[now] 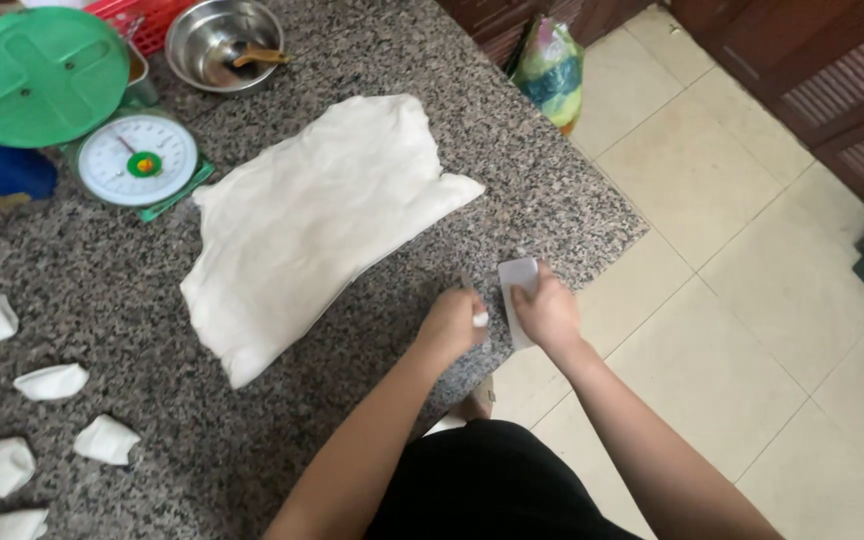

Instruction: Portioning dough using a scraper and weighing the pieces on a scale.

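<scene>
Right hand (549, 312) has its fingers clamped on a white scraper (518, 290) at the bench (552, 200) edge; left hand (452, 322) pinches a small dough bit (479, 319). Risk: scraper or bit slips off the edge to the floor (732, 300), w/ the dough sheet (317, 220) lying apart, mid-bench.

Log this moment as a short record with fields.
surface: speckled stone counter
left hand: pinches a small white bit
right hand: grips a white scraper at the counter edge
dough sheet: flat, mid-counter, apart from both hands
cut dough pieces: left edge
behind: dial scale, green lid, steel bowl
</scene>
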